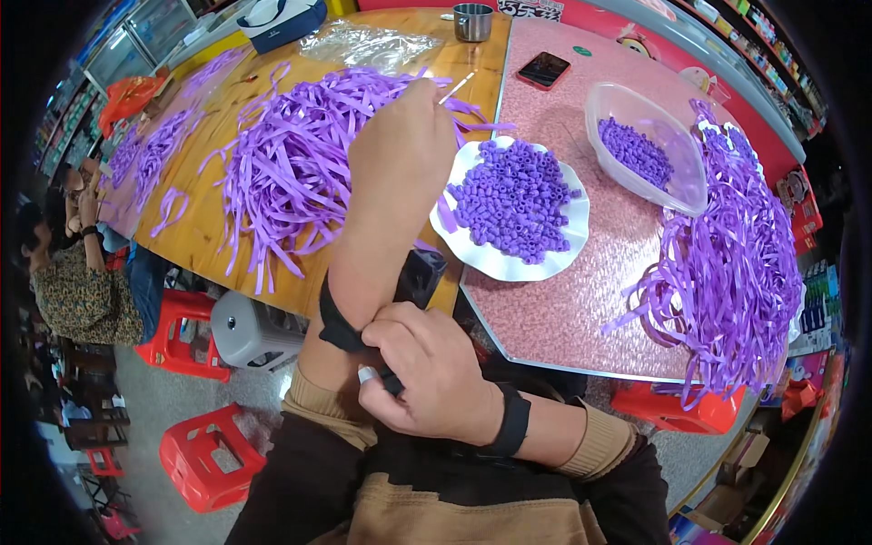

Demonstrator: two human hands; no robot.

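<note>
My left hand (pixel 404 150) is raised over the table with its fingers curled out of sight. A thin white stick (pixel 458 88) juts from its far side. Beneath and left of that hand lies a big heap of purple ribbons (pixel 286 163). Across my body, my right hand (pixel 431 372) pinches at the black wrist strap (pixel 338 316) on my left wrist; the fingertips are partly hidden. Just beyond my right hand is a dark glossy block (pixel 420 275) by the table edge. A white scalloped plate (pixel 509 268) full of purple beads (pixel 513 200) sits right of my left hand.
On the pink tabletop (pixel 536 318) are a clear tub (pixel 604 104) of beads, a phone (pixel 543 70) and more purple ribbons (pixel 727 272). A metal cup (pixel 472 23) and clear plastic bag (pixel 368 45) stand far back. Stools (pixel 211 454) and another person (pixel 86 291) are left.
</note>
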